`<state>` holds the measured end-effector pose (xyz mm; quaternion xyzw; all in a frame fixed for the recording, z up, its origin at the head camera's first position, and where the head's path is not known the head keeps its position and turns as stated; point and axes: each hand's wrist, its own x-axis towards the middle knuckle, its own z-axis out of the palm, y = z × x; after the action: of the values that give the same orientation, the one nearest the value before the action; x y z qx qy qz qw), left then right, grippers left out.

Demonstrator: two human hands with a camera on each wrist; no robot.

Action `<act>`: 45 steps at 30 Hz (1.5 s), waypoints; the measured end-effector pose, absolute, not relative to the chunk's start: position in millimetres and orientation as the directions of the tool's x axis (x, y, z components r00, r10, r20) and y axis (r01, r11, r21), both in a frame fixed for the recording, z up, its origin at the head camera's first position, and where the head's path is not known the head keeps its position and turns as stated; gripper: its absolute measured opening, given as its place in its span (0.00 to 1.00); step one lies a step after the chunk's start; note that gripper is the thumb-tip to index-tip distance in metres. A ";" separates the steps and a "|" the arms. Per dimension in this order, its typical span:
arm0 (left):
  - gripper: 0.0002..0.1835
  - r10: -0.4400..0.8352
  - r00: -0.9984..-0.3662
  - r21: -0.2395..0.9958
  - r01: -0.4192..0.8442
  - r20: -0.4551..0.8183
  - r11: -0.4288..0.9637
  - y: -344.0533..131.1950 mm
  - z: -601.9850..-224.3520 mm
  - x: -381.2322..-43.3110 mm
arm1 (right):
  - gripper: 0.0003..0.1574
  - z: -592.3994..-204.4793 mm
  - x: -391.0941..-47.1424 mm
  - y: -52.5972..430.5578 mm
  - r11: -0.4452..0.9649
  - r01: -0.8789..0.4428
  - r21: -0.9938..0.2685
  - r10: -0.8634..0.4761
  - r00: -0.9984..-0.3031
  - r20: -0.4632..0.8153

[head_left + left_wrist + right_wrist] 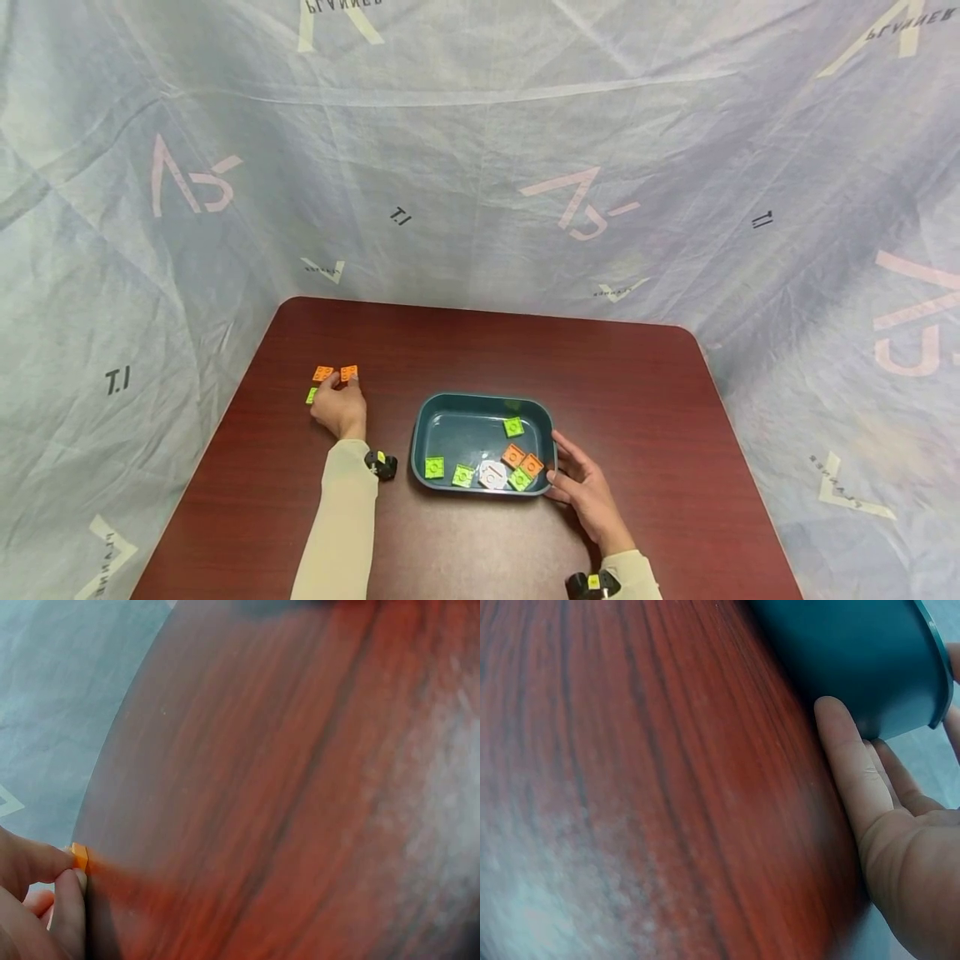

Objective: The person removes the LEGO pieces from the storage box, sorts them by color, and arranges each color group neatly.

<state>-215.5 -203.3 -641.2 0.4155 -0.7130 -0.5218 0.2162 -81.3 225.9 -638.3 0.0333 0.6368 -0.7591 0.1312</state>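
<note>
My left hand (341,408) is at the table's left side, pinching an orange block (79,856) between thumb and finger. In the head view that flat, studded orange block (349,372) shows at the fingertips. Another orange block (322,373) lies just left of it, and a lime green block (311,396) is partly hidden by the hand. My right hand (588,492) holds the right end of a dark teal tray (420,433), fingertips at its rim. From the right wrist, one finger (844,742) lies along the tray's outer wall (855,667).
Inside the tray are several green blocks (434,467), two orange blocks (513,455) and a white rounded piece (492,475). The tray stands mid-table on dark red wood (480,342). Grey printed cloth (480,167) hangs behind the table and along both sides.
</note>
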 end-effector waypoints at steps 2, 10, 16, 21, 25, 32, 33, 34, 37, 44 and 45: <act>0.22 -0.819 -0.562 0.920 -0.373 -0.118 0.123 -203.7 -640.4 -215.7 | 0.47 -638.9 -81.4 225.8 -0.158 0.239 -0.958 -0.155 -0.964 -0.215; 0.23 -0.810 -0.580 0.892 -0.408 -0.088 0.195 -206.4 -636.2 -216.3 | 0.48 -639.1 -81.3 227.2 -0.160 0.246 -0.956 -0.166 -0.961 -0.219; 0.23 -0.806 -0.585 0.893 -0.406 -0.092 0.193 -205.6 -635.2 -215.3 | 0.48 -638.8 -81.1 228.1 -0.156 0.243 -0.957 -0.170 -0.961 -0.216; 0.23 -0.804 -0.588 0.902 -0.391 -0.090 0.185 -203.7 -634.2 -213.6 | 0.47 -639.2 -81.0 227.5 -0.160 0.237 -0.958 -0.159 -0.964 -0.212; 0.22 -0.800 -0.592 0.917 -0.365 -0.096 0.160 -199.7 -628.0 -209.4 | 0.47 -639.8 -81.0 227.3 -0.156 0.236 -0.959 -0.155 -0.965 -0.212; 0.19 -0.710 -0.701 0.927 -0.311 -0.074 0.211 -189.4 -605.5 -203.9 | 0.47 -639.8 -81.2 227.1 -0.151 0.227 -0.962 -0.155 -0.967 -0.204; 0.19 -0.684 -0.726 0.924 -0.308 -0.075 0.225 -188.2 -602.5 -202.4 | 0.47 -639.6 -81.0 227.2 -0.147 0.222 -0.964 -0.159 -0.967 -0.199; 0.19 -0.656 -0.751 0.922 -0.305 -0.078 0.239 -186.8 -599.4 -200.7 | 0.47 -639.4 -80.8 227.3 -0.146 0.223 -0.964 -0.161 -0.967 -0.199; 0.19 -0.574 -0.814 0.908 -0.300 -0.084 0.293 -182.4 -591.6 -194.7 | 0.47 -638.8 -80.3 227.5 -0.147 0.224 -0.963 -0.167 -0.966 -0.199; 0.20 -0.398 -0.916 0.889 -0.216 -0.041 0.405 -168.9 -574.1 -178.6 | 0.46 -639.0 -81.1 228.2 -0.144 0.217 -0.966 -0.178 -0.965 -0.191; 0.20 -0.371 -0.928 0.886 -0.201 -0.036 0.419 -167.0 -571.9 -175.8 | 0.46 -638.9 -81.2 228.3 -0.141 0.217 -0.966 -0.183 -0.964 -0.190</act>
<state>-175.8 -167.0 -571.9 0.1707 -0.8381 -0.5114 0.0828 -81.2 228.3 -638.9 0.0134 0.6419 -0.7551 0.1326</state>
